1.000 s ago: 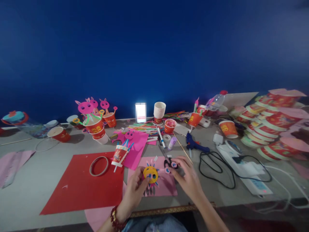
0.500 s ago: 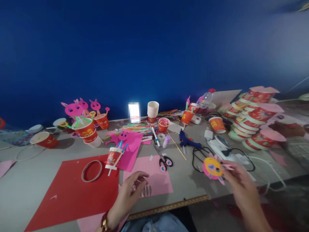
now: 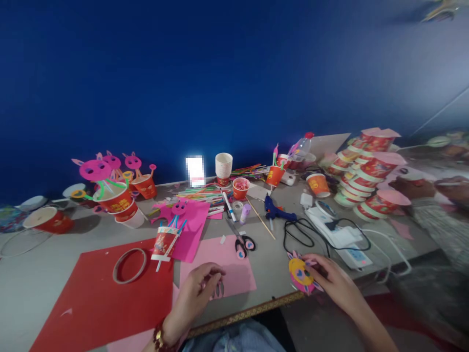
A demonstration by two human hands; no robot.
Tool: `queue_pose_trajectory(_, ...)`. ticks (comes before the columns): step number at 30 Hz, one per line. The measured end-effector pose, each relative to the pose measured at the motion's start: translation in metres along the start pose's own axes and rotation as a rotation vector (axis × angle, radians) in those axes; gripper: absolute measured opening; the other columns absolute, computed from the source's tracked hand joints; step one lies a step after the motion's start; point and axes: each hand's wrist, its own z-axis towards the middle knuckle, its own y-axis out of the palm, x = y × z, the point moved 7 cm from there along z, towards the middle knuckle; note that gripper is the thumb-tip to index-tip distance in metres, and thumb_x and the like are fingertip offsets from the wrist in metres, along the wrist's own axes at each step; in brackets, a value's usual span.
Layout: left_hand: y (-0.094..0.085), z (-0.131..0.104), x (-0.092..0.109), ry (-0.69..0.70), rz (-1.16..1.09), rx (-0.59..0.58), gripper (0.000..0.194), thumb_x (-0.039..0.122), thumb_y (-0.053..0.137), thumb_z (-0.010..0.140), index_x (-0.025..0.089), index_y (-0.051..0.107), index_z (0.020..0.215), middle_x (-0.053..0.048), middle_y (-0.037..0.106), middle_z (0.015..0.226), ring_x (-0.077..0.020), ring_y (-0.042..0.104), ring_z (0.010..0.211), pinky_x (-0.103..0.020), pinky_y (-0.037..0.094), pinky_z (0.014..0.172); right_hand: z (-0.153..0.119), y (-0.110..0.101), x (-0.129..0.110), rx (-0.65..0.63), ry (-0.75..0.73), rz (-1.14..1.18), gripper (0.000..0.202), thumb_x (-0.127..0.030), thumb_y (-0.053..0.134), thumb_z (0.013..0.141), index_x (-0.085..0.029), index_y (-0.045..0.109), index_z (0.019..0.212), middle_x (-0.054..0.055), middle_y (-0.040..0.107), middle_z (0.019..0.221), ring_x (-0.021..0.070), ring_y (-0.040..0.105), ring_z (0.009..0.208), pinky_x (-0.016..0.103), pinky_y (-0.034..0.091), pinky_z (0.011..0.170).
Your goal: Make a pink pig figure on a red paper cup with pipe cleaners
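My right hand point(image 3: 328, 278) grips the edge of a pink and yellow paper cutout point(image 3: 302, 274) with small pointed pieces around its rim and a blue heart on its front. It is held just above the table near the front edge. My left hand point(image 3: 205, 286) is loosely curled, thumb and fingers apart, with nothing visible in it. Beneath it lies a light pink sheet point(image 3: 238, 274) with several leaf-shaped marks, partly covered by the fingers. Black-handled scissors point(image 3: 244, 244) rest on that sheet's upper part.
A red sheet point(image 3: 110, 298) carries a tape roll point(image 3: 130, 265). Farther back are a decorated paper cup point(image 3: 164, 243), a blue glue gun point(image 3: 278, 211), a glue stick point(image 3: 245, 213) and a power strip point(image 3: 339, 230). Stacked cups point(image 3: 383, 168) stand right, near another person's hands point(image 3: 412, 188).
My right hand has brought the paper cutout leftward and slightly lower, turning it a little. My left hand stays over the pink sheet. The whole view has shifted to the right.
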Motion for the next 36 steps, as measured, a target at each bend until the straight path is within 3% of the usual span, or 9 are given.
queue_pose_trajectory(5,0.001,0.001,0.003,0.039,0.014,-0.011,0.024,0.031,0.048,0.095,0.019,0.069,0.1,-0.007,0.072,0.091,-0.0185,0.067,0.081,-0.023,0.049,0.067,0.028,0.011,-0.027,-0.024,-0.164,-0.14,0.024,-0.036,0.052,0.088,-0.024,0.068,0.102,0.008,0.073,0.105,0.0265,0.066,0.097,0.037,0.052,0.086)
queue_pose_trajectory(9,-0.005,-0.003,0.005,0.038,0.002,0.031,0.024,0.032,0.049,0.096,0.019,0.068,0.098,-0.007,0.072,0.09,-0.0188,0.068,0.083,-0.023,0.05,0.071,0.037,0.002,-0.021,0.029,-0.207,-0.255,0.024,-0.035,0.048,0.089,-0.025,0.066,0.102,0.008,0.073,0.102,0.0264,0.067,0.094,0.038,0.053,0.082)
queue_pose_trajectory(15,-0.004,-0.003,-0.003,0.004,-0.005,0.033,0.025,0.033,0.048,0.096,0.018,0.068,0.097,-0.007,0.071,0.087,-0.017,0.066,0.073,-0.022,0.048,0.062,0.03,-0.013,-0.01,0.136,-0.276,-0.442,0.029,-0.033,0.047,0.088,-0.022,0.063,0.109,0.012,0.069,0.111,0.0293,0.065,0.099,0.041,0.052,0.085)
queue_pose_trajectory(20,-0.006,-0.002,0.0,0.036,0.012,0.039,0.023,0.03,0.049,0.096,0.019,0.069,0.098,-0.007,0.072,0.09,-0.0185,0.067,0.082,-0.024,0.05,0.071,0.013,-0.005,-0.019,0.21,-0.326,-0.496,0.037,-0.035,0.046,0.091,-0.019,0.056,0.123,0.015,0.061,0.124,0.031,0.061,0.11,0.045,0.05,0.092)
queue_pose_trajectory(24,-0.008,-0.003,0.004,0.039,0.021,0.049,0.023,0.03,0.049,0.096,0.019,0.069,0.096,-0.007,0.072,0.089,-0.0189,0.068,0.082,-0.024,0.049,0.072,0.0,0.006,-0.022,0.155,-0.387,-0.414,0.026,-0.036,0.05,0.091,-0.022,0.062,0.109,0.012,0.067,0.113,0.0286,0.063,0.106,0.042,0.051,0.089)
queue_pose_trajectory(29,-0.007,-0.004,0.001,0.021,0.009,0.041,0.025,0.034,0.049,0.096,0.019,0.07,0.096,-0.007,0.071,0.087,-0.0184,0.066,0.077,-0.024,0.049,0.065,0.001,-0.002,-0.023,0.115,-0.388,-0.385,0.025,-0.041,0.05,0.092,-0.023,0.067,0.098,0.01,0.07,0.106,0.0269,0.067,0.096,0.04,0.053,0.083)
queue_pose_trajectory(33,-0.012,-0.005,0.003,0.037,-0.135,0.077,0.024,0.036,0.055,0.093,0.019,0.069,0.103,-0.008,0.07,0.092,-0.0191,0.066,0.082,-0.026,0.049,0.072,0.012,-0.016,-0.053,0.324,-0.371,-0.4,0.031,-0.046,0.05,0.092,-0.022,0.068,0.087,0.01,0.073,0.09,0.0284,0.067,0.085,0.042,0.05,0.08)
queue_pose_trajectory(36,-0.011,-0.006,0.008,0.069,-0.463,0.021,0.029,0.038,0.057,0.091,0.018,0.067,0.11,-0.01,0.068,0.097,-0.02,0.064,0.083,-0.028,0.05,0.07,0.017,0.006,-0.099,0.347,-0.326,-0.108,0.026,-0.045,0.056,0.09,-0.022,0.068,0.09,0.011,0.071,0.092,0.027,0.065,0.088,0.04,0.049,0.084)
